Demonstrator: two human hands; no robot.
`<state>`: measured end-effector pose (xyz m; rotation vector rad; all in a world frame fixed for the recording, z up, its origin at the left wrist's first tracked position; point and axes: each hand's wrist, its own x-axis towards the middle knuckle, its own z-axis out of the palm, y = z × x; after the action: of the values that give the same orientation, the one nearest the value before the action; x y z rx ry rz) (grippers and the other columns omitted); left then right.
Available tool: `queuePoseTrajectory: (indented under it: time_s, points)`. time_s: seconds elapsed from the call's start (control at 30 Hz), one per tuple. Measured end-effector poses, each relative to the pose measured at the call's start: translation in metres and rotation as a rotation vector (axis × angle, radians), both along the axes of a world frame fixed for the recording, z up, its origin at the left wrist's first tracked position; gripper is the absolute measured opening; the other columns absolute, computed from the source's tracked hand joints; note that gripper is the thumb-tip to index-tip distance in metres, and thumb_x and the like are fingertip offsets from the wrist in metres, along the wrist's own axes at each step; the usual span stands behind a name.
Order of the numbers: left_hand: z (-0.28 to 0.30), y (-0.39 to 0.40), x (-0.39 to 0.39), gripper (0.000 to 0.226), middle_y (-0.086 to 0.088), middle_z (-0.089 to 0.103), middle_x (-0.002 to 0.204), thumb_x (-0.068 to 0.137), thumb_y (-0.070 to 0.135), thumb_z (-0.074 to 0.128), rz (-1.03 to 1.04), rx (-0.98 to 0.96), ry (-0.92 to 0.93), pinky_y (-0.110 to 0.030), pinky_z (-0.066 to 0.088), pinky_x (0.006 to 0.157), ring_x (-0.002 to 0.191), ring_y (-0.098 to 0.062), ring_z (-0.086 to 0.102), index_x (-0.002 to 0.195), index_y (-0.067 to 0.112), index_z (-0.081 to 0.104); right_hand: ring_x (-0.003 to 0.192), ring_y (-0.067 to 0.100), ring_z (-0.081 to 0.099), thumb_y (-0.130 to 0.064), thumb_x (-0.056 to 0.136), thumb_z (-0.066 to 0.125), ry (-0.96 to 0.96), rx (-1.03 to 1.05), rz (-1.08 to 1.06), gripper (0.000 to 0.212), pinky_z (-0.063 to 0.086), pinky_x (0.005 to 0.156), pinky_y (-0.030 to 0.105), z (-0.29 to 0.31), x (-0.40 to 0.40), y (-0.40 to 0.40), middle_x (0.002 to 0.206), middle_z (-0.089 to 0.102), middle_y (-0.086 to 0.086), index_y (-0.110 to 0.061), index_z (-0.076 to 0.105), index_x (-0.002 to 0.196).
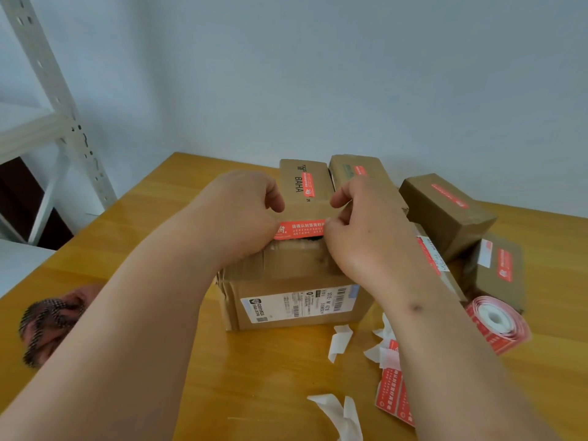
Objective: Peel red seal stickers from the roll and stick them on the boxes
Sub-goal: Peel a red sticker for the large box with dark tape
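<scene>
Red seal sticker (300,229), a rectangular strip printed with white characters, is stretched flat between the two hands over the top of the brown cardboard box (296,281) that stands in the middle of the yellow wooden desk (133,237); the left hand (235,214) pinches its left end with curled fingers, and the right hand (359,230) pinches its right end the same way, so both grip the sticker; it appears to sit across a dark gap at the box's top edge, though whether it already touches the cardboard cannot be told; to do this step well, I would judge that the strip should be kept taut and level, centred over the seam so that half lands on each side, then lowered from the middle outward and rubbed down toward both ends to avoid creases or a trapped bubble; letting one end touch first could skew it, and the adhesive may not lift cleanly from the cardboard; the box's flaps look slightly sprung, so pressing them shut while laying the strip seems wise; behind and to the right, several smaller brown boxes (445,211) already wear red seals; the red sticker roll (498,323) lies on the desk near the right forearm, with white backing scraps (340,342) scattered around it.
</scene>
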<state>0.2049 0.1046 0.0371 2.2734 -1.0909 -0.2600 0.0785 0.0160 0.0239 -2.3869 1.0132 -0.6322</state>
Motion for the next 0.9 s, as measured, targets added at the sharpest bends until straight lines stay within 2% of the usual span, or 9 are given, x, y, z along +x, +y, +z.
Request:
queuePoseTrajectory:
  time_s: [0.07, 0.13, 0.23, 0.3, 0.4, 0.5, 0.6, 0.9]
  points:
    - [-0.002, -0.002, -0.001, 0.02, 0.007, 0.055, 0.106, 0.085, 0.012, 0.063, 0.007, 0.005, -0.047, -0.013, 0.032, 0.059, 0.092, -0.013, 0.05, 0.097, 0.028, 0.061, 0.075, 0.012, 0.062, -0.022, 0.088, 0.053, 0.008, -0.026, 0.006, 0.02, 0.051, 0.083, 0.045, -0.002, 0.001, 0.0, 0.082, 0.058, -0.009, -0.035, 0.041, 0.099]
    - [-0.003, -0.003, 0.0, 0.02, 0.006, 0.056, 0.107, 0.084, 0.012, 0.064, 0.019, 0.005, -0.077, -0.013, 0.033, 0.06, 0.094, -0.013, 0.05, 0.096, 0.028, 0.059, 0.076, 0.011, 0.059, -0.023, 0.089, 0.054, 0.033, -0.075, 0.01, 0.02, 0.051, 0.076, 0.039, -0.004, 0.002, -0.002, 0.083, 0.056, -0.01, -0.034, 0.04, 0.1]
    - [-0.005, -0.005, -0.001, 0.021, 0.005, 0.057, 0.109, 0.084, 0.012, 0.064, 0.039, 0.017, -0.111, -0.022, 0.036, 0.061, 0.094, -0.015, 0.053, 0.097, 0.028, 0.057, 0.071, 0.007, 0.055, -0.023, 0.089, 0.054, 0.064, -0.149, 0.018, 0.019, 0.041, 0.056, 0.024, -0.008, 0.004, -0.005, 0.08, 0.054, -0.01, -0.032, 0.04, 0.099]
    - [-0.006, -0.006, -0.002, 0.022, 0.004, 0.056, 0.108, 0.084, 0.012, 0.063, 0.044, 0.018, -0.131, -0.02, 0.036, 0.059, 0.093, -0.016, 0.053, 0.097, 0.028, 0.056, 0.068, 0.007, 0.053, -0.022, 0.089, 0.054, 0.071, -0.175, 0.019, 0.019, 0.036, 0.052, 0.021, -0.009, 0.005, -0.006, 0.076, 0.052, -0.011, -0.031, 0.04, 0.099]
    - [-0.008, -0.008, -0.003, 0.022, 0.004, 0.055, 0.107, 0.085, 0.011, 0.063, 0.059, 0.007, -0.143, -0.016, 0.032, 0.056, 0.09, -0.016, 0.052, 0.095, 0.029, 0.054, 0.066, 0.007, 0.053, -0.02, 0.089, 0.053, 0.082, -0.211, 0.033, 0.018, 0.039, 0.052, 0.023, -0.01, 0.006, -0.007, 0.072, 0.052, -0.01, -0.03, 0.04, 0.098]
    - [-0.01, -0.01, -0.003, 0.021, 0.003, 0.055, 0.107, 0.085, 0.011, 0.063, 0.068, 0.003, -0.148, -0.021, 0.034, 0.056, 0.09, -0.017, 0.053, 0.095, 0.028, 0.055, 0.064, 0.01, 0.053, -0.017, 0.089, 0.054, 0.081, -0.243, 0.046, 0.02, 0.043, 0.054, 0.029, -0.01, 0.006, -0.006, 0.071, 0.052, -0.009, -0.029, 0.04, 0.097]
    - [-0.011, -0.011, -0.006, 0.021, 0.002, 0.054, 0.107, 0.085, 0.01, 0.06, 0.073, 0.002, -0.171, -0.023, 0.035, 0.057, 0.088, -0.018, 0.053, 0.094, 0.027, 0.054, 0.063, 0.011, 0.053, -0.015, 0.087, 0.055, 0.096, -0.262, 0.062, 0.021, 0.04, 0.054, 0.029, -0.01, 0.006, -0.006, 0.07, 0.051, -0.008, -0.028, 0.04, 0.097]
    - [-0.012, -0.011, -0.015, 0.023, 0.0, 0.048, 0.105, 0.084, 0.006, 0.059, 0.09, -0.01, -0.22, -0.03, 0.044, 0.069, 0.083, -0.018, 0.052, 0.096, 0.023, 0.053, 0.062, 0.013, 0.052, -0.011, 0.087, 0.055, 0.097, -0.3, 0.091, 0.025, 0.041, 0.056, 0.031, -0.01, 0.006, -0.005, 0.069, 0.049, -0.007, -0.026, 0.038, 0.098]
